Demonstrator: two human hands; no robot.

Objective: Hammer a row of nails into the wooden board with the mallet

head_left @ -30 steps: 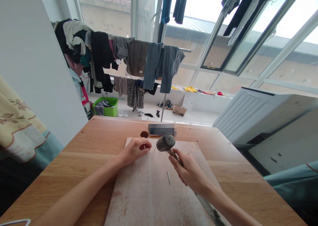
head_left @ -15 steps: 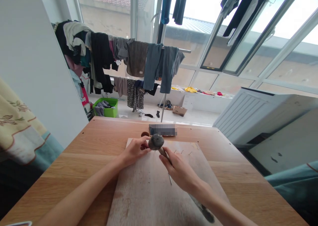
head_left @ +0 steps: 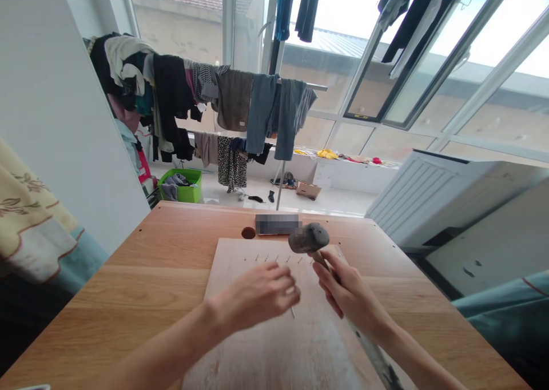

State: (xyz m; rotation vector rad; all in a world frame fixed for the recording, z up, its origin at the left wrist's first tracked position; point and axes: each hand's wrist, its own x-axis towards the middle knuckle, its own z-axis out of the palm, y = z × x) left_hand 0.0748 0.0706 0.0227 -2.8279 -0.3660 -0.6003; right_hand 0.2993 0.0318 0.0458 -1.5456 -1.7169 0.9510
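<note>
My right hand point(head_left: 349, 284) grips a mallet point(head_left: 309, 238) by its handle, close below the head. The dark, barrel-shaped head is raised over the far right part of a pale wooden board point(head_left: 240, 344). The long handle runs back under my right forearm. My left hand point(head_left: 266, 290) hovers over the middle of the board, its fingers loosely bent and slightly apart, with nothing visible in them. Its palm is hidden. Beyond it, several thin nails point(head_left: 277, 259) stand tilted in a row near the board's far edge. A thin rod point(head_left: 293, 313) shows just below my left fingers.
The board lies on a wooden table point(head_left: 141, 287). A blurred, dark flat device point(head_left: 278, 224) and a round brown spot point(head_left: 248, 233) are beyond the board. Behind the table are a laundry rack point(head_left: 317, 86) with clothes, a green basket point(head_left: 191, 192) and a white cabinet point(head_left: 398, 190).
My left hand has left the far left end of the nail row and moved right and nearer. My right hand has carried the mallet to the right, uncovering the nails at left.
</note>
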